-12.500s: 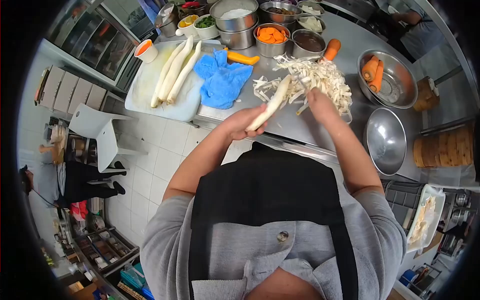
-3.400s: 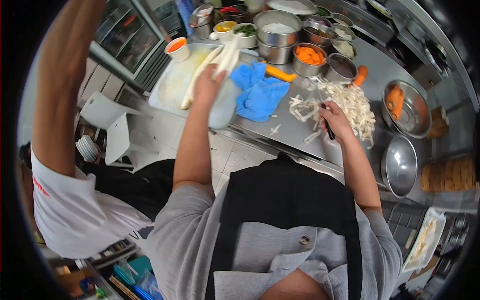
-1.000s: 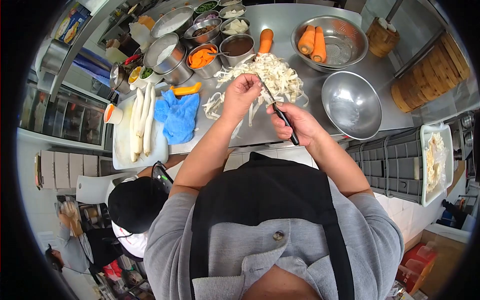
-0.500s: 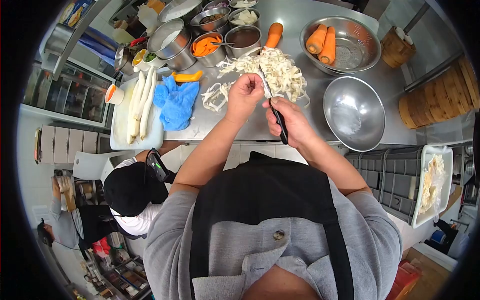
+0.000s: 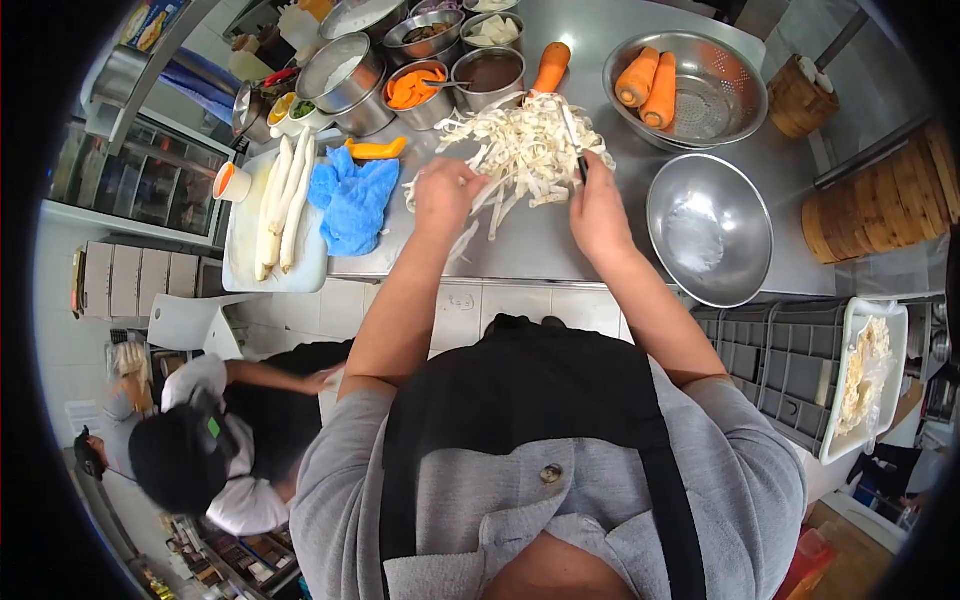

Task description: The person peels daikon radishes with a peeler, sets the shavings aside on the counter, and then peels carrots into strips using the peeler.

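Note:
In the head view, my right hand is closed around the black handle of a small knife. Its blade points away from me over the right side of a heap of pale peel strips. My left hand is at the left edge of the heap, its fingers curled in on some of the strips; its fingertips are partly hidden. Below it, a loose strip hangs blurred near the table's front edge. One carrot lies behind the heap.
Left are long peeled white roots on a cutting board, a blue cloth and a yellow-handled tool. Steel pots stand behind. Right are a colander with carrots and a steel bowl. A co-worker is lower left.
My hands were together at the blade; now they are apart. The left moved left and down onto the strips, the right went forward and right with the knife. The co-worker shifted left.

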### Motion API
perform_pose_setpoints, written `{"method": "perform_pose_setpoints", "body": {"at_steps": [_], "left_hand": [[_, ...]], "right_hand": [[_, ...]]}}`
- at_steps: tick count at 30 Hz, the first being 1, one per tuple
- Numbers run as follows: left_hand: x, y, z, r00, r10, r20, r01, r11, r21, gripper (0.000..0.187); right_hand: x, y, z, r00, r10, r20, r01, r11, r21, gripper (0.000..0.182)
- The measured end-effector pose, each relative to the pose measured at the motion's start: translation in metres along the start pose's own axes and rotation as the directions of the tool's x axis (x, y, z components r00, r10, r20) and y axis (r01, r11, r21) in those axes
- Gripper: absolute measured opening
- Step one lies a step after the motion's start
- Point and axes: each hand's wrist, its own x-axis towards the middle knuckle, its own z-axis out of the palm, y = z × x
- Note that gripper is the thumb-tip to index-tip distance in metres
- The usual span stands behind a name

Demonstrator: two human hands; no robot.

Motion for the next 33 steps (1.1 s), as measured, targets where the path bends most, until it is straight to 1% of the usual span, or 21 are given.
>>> {"method": "perform_pose_setpoints", "body": {"at_steps": [1, 2, 3, 4, 6, 7, 10, 11, 12, 13, 16, 17, 19, 22, 24, 25, 27, 28, 30, 31, 33], "left_hand": [[0.001, -0.008, -0.002, 0.997, -0.024, -0.080, 0.026, 0.999, 0.021, 0.030], [0.001, -0.017, -0.004, 0.986, -0.047, -0.157, 0.054, 0.998, 0.040, 0.029], [-0.001, -0.031, -0.003, 0.980, -0.172, -0.099, 0.173, 0.985, 0.006, 0.037], [-0.008, -0.047, 0.006, 0.975, -0.174, -0.137, 0.177, 0.984, 0.006, 0.041], [-0.026, -0.072, 0.024, 0.959, -0.178, -0.220, 0.182, 0.983, -0.002, 0.050], [-0.039, -0.057, 0.018, 0.957, -0.270, -0.102, 0.280, 0.954, 0.102, 0.068], [-0.050, -0.047, 0.034, 0.961, -0.259, -0.093, 0.274, 0.930, 0.245, 0.080], [-0.043, -0.045, 0.038, 0.950, -0.312, 0.008, 0.306, 0.937, 0.168, 0.087], [-0.035, -0.043, 0.049, 0.968, -0.252, -0.010, 0.252, 0.963, 0.101, 0.088], [-0.029, -0.039, 0.059, 0.982, -0.188, -0.033, 0.189, 0.981, 0.035, 0.088], [-0.002, -0.004, 0.062, 0.985, -0.130, 0.110, 0.164, 0.896, -0.413, 0.074], [0.007, 0.000, 0.054, 0.988, -0.132, 0.076, 0.149, 0.947, -0.286, 0.068], [0.020, 0.000, 0.041, 0.991, -0.131, 0.010, 0.131, 0.991, -0.019, 0.056], [0.058, -0.043, 0.039, 0.990, -0.117, -0.085, 0.090, 0.959, -0.269, 0.042], [0.081, -0.066, 0.055, 0.983, -0.070, -0.168, 0.023, 0.963, -0.267, 0.041], [0.090, -0.070, 0.063, 0.976, -0.045, -0.213, -0.013, 0.964, -0.265, 0.040], [0.102, -0.072, 0.078, 0.992, -0.104, -0.075, 0.086, 0.973, -0.214, 0.039], [0.104, -0.071, 0.081, 0.990, -0.140, -0.005, 0.137, 0.974, -0.180, 0.039], [0.101, -0.056, 0.081, 0.984, -0.176, 0.011, 0.174, 0.962, -0.212, 0.039], [0.098, -0.049, 0.083, 0.981, -0.194, 0.019, 0.193, 0.955, -0.226, 0.039], [0.091, -0.039, 0.088, 0.976, -0.167, 0.141, 0.206, 0.918, -0.338, 0.039]], "right_hand": [[0.006, 0.004, -0.001, 0.999, -0.022, -0.049, 0.018, 0.996, -0.084, 0.047], [0.012, 0.007, -0.001, 0.998, 0.046, -0.044, -0.051, 0.993, -0.109, 0.049], [0.017, 0.009, -0.002, 0.992, 0.118, -0.040, -0.123, 0.983, -0.134, 0.050], [0.020, 0.010, -0.002, 0.981, 0.191, -0.039, -0.195, 0.968, -0.158, 0.052], [0.023, 0.017, 0.003, 0.958, 0.277, -0.078, -0.281, 0.959, -0.042, 0.050], [0.024, 0.026, 0.010, 0.943, 0.321, -0.084, -0.320, 0.947, 0.018, 0.050], [0.031, 0.037, 0.030, 0.937, 0.324, -0.129, -0.316, 0.946, 0.079, 0.050], [0.031, 0.034, 0.039, 0.942, 0.304, -0.146, -0.294, 0.952, 0.085, 0.050], [0.031, 0.031, 0.048, 0.945, 0.286, -0.160, -0.275, 0.957, 0.091, 0.050], [0.033, 0.031, 0.059, 0.973, 0.186, -0.133, -0.184, 0.983, 0.029, 0.051], [0.035, 0.002, 0.085, 0.994, 0.087, -0.069, -0.084, 0.995, 0.053, 0.052], [0.033, -0.011, 0.081, 0.991, 0.135, -0.007, -0.133, 0.983, 0.127, 0.051], [0.040, -0.027, 0.058, 0.996, 0.086, -0.037, -0.086, 0.996, 0.024, 0.049], [0.061, -0.014, 0.041, 0.990, -0.008, -0.143, -0.003, 0.997, -0.079, 0.045], [0.087, 0.011, 0.047, 0.975, -0.020, -0.222, 0.007, 0.998, -0.060, 0.045], [0.101, 0.015, 0.049, 0.980, 0.073, -0.183, -0.071, 0.997, 0.018, 0.043], [0.127, 0.023, 0.053, 0.966, 0.246, -0.081, -0.231, 0.959, 0.163, 0.040], [0.136, 0.038, 0.062, 0.968, 0.243, -0.069, -0.230, 0.961, 0.153, 0.040], [0.143, 0.068, 0.087, 0.971, 0.237, -0.037, -0.230, 0.963, 0.138, 0.039], [0.141, 0.062, 0.087, 0.960, 0.279, 0.014, -0.280, 0.959, 0.054, 0.040], [0.130, 0.054, 0.089, 0.972, 0.222, 0.074, -0.233, 0.954, 0.191, 0.040]]}}
